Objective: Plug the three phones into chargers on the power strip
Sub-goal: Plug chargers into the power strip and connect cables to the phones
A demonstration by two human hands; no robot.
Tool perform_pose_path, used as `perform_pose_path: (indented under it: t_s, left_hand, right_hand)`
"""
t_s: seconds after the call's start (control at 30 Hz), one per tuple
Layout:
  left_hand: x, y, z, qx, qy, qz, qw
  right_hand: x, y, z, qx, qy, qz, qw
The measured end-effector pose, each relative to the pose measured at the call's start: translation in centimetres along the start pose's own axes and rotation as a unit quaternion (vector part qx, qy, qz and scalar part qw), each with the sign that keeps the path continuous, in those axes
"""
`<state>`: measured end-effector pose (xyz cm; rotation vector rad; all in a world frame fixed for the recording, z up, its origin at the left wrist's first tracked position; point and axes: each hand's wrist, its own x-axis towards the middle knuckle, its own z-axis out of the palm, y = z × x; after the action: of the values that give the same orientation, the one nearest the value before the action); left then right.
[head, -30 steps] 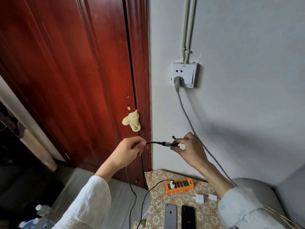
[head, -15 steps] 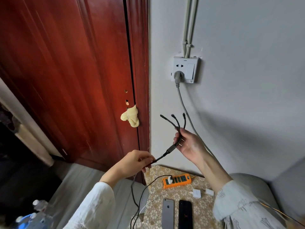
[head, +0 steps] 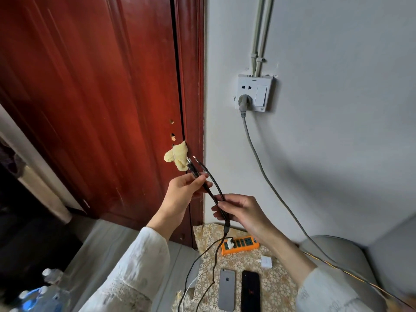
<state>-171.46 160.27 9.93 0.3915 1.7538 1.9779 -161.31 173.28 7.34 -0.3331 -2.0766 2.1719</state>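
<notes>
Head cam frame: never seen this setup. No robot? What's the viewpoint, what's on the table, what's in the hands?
No robot here: a person works with bare hands, and one wide-angle camera on their head looks forward and down, so the arms enter from the bottom.

Both hands hold a black multi-head charging cable. The left hand pinches the branches just below the connector tips; the right hand grips lower, just above where the branches join.

Below, on a patterned cloth, lie an orange power strip with a white charger plugged in, a loose white adapter, a grey phone and a black phone. Only two phones are in view.

The grey cord runs from the wall socket.
</notes>
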Motion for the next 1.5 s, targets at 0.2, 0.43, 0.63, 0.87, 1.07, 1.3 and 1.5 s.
perform_pose_path:
  t_s: [0.2, 0.43, 0.63, 0.87, 1.07, 1.3, 1.5]
  left_hand:
    - [-0.5, -0.6, -0.4, 0.064, -0.025, 0.021, 0.997]
    - [-1.3, -1.2, -1.4, 0.096, -0.072, 0.016, 0.993]
    - [-0.6, -2.4, -2.9, 0.147, 0.003, -0.022, 0.989]
    - [0.5, -4.9, -5.4, 0.274, 0.159, -0.112, 0.942]
    - [-1.2, -5.3, -3.0, 0.233, -0.022, -0.012, 0.972]
    - [-1.5, -8.6, -2.7, 0.149, -0.109, -0.038, 0.982]
    - [-2.0, -14.4, -5.7, 0.288, -0.034, -0.06, 0.955]
  right_hand:
    - [0.3, -0.4, -0.1, -0.005, 0.026, -0.013, 1.0]
    - [1.1, -1.1, 0.3, 0.029, 0.033, -0.034, 0.998]
    - [1.3, -0.8, 0.5, 0.041, 0.02, -0.036, 0.998]
    - [2.0, -0.5, 1.0, 0.03, 0.044, -0.003, 0.999]
    - [3.4, -0.1, 1.8, -0.043, 0.092, 0.012, 0.995]
    - [4.2, 3.0, 1.8, -0.088, 0.112, 0.07, 0.987]
    - [4.1, 11.3, 0.9, -0.072, 0.063, 0.188, 0.978]
